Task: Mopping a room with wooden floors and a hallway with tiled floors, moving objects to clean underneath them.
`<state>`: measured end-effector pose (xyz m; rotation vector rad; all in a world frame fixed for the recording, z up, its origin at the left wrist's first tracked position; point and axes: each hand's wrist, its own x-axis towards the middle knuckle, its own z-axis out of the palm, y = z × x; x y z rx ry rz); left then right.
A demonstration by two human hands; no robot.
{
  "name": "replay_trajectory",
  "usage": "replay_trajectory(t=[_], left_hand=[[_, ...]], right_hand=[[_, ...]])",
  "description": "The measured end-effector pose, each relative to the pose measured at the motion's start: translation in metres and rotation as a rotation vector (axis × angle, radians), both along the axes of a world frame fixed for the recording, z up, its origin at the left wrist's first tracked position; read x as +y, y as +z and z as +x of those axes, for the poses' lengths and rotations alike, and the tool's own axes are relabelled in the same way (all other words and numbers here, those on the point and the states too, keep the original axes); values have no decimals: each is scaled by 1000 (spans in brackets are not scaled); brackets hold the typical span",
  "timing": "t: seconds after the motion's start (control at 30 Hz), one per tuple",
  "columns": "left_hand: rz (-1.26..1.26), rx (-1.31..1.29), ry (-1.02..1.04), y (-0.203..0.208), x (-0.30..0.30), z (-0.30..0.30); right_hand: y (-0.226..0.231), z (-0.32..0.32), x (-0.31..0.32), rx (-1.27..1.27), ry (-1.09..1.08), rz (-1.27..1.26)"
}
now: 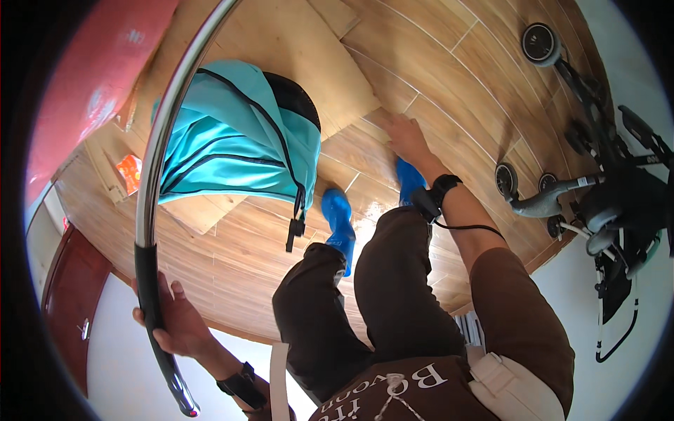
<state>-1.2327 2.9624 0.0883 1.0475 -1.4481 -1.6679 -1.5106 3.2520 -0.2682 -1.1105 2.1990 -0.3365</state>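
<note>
The bar (146, 210) passes in front of the left edge of the canopy (232, 147), hiding some of it; its top is cut off. Below-left of the canopy, the left hand (181, 323) grasps the bar's black grip (148, 277). Right of the canopy, the right hand (411, 142) is loosely spread, empty; contact I cannot tell. Farther right, the stroller's (611, 207) dark parts merge. Below the canopy, the shirt (439, 401) bears white lettering; left of it, the packet's (128, 172) print is illegible.
</note>
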Motion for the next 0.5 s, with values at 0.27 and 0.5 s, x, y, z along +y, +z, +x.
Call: replay_trajectory(t=[0.27, 0.5], left_hand=[[49, 91, 19, -43, 8, 17], [51, 64, 76, -51, 18, 18]], right_hand=[[-65, 13, -7, 146, 268, -45], [-64, 33, -35, 262, -140, 170]])
